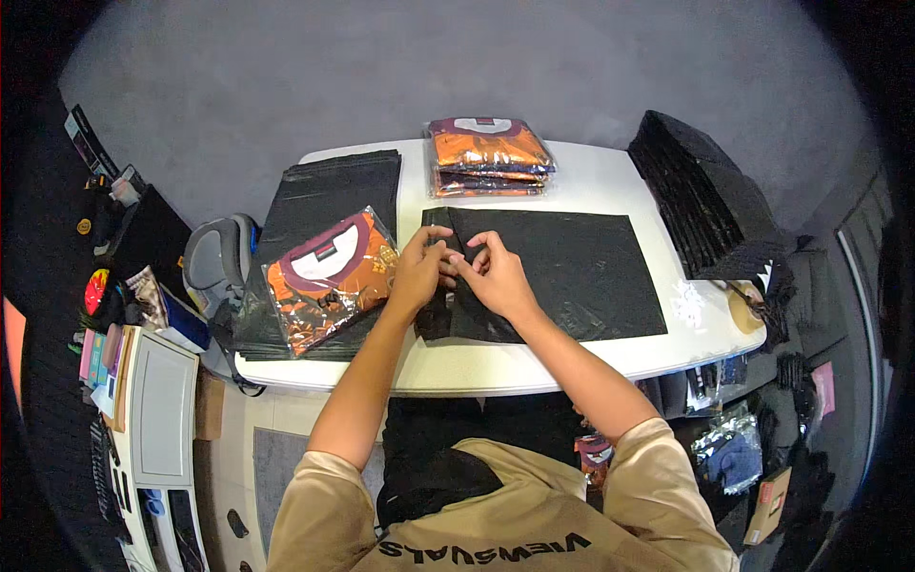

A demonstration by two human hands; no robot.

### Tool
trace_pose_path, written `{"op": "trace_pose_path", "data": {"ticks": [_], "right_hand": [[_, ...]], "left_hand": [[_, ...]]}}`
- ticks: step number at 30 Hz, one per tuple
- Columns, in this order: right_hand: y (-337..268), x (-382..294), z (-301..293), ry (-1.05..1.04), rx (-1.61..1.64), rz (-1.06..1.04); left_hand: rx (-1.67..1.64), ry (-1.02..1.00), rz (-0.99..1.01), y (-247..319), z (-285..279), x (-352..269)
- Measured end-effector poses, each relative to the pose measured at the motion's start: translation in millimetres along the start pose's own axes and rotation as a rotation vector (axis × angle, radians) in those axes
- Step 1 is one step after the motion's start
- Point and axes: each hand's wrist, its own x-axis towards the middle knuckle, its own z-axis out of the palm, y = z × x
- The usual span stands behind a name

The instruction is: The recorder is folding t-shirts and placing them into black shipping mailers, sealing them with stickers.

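Observation:
A flat black plastic mailing bag (565, 275) lies before me on a white table (493, 370). Over its left end, by a folded flap, my left hand (423, 266) and my right hand (497, 275) meet, fingers bent and fingertips close together. Whether either one pinches the plastic cannot be made out. Left of my left hand, an orange and maroon garment in a clear plastic bag (332, 282) rests at a tilt on a stack of black plastic bags (343, 182).
Several bagged orange garments (490, 154) are stacked at the table's far edge. A row of filled black bags (686, 200) stands at the right end. To the left are a grey chair (214, 254) and a white cabinet (163, 404). Clear-bagged items (733, 447) lie lower right.

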Motion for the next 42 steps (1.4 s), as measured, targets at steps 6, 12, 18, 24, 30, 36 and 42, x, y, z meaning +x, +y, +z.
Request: {"op": "trace_pose_path", "data": {"ticks": [6, 12, 18, 24, 30, 36, 42], "right_hand": [[8, 15, -2, 0.0, -0.047, 0.079], [0, 16, -4, -0.035, -0.116, 0.131], [7, 13, -2, -0.018, -0.037, 0.038], [3, 9, -1, -0.026, 0.002, 0.006], [-8, 6, -3, -0.061, -0.03, -0.015], [-11, 6, 1, -0.101, -0.074, -0.065], [-17, 2, 14, -0.157, -0.056, -0.07]], "left_hand": [[-0.047, -0.067, -0.116, 3, 2, -1], [0.014, -0.09, -0.146, 2, 2, -3], [0.11, -0.095, -0.098, -1, 1, -3], [0.013, -0.098, -0.093, 16, -1, -21], [0.44, 0.114, 0.238, 38, -73, -35], [1.14, 0.348, 0.414, 55, -176, -20], [1.273, 0.159, 0.29, 66, -221, 12]]}}
